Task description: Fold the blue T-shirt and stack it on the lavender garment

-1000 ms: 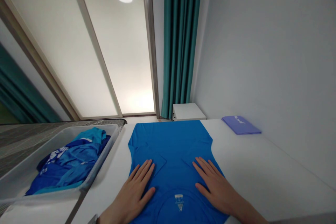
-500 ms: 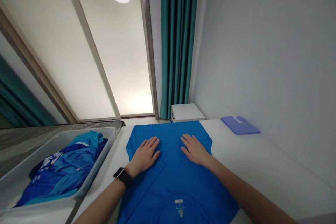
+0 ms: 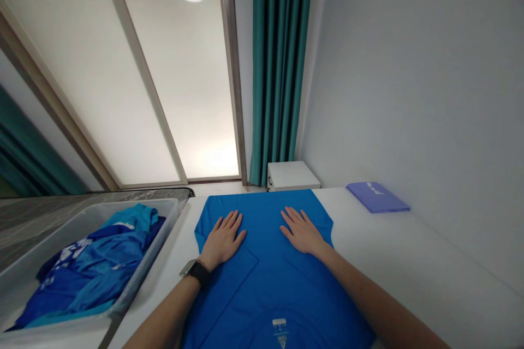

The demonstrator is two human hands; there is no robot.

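White table (image 3: 409, 251): one blue T-shirt (image 3: 270, 283) lies spread flat mid-table, creased, sides seemingly turned under (hard to tell from here). One clear plastic tray (image 3: 149, 253) at left holds one unfolded heap of blue garments (image 3: 94, 267). One folded purple item (image 3: 377, 197) far right. Left hand (image 3: 222, 241), right hand (image 3: 301, 230): both open, palms down on shirt. One wristwatch (image 3: 195, 272) on left wrist.

From here the blue T-shirt (image 3: 266, 283) runs off the bottom edge at 6 o'clock, its small white print (image 3: 279, 332) cut off there, and the lettering (image 3: 374, 189) on the flat lilac packet (image 3: 377, 197) at 2 o'clock is too small for me to read.
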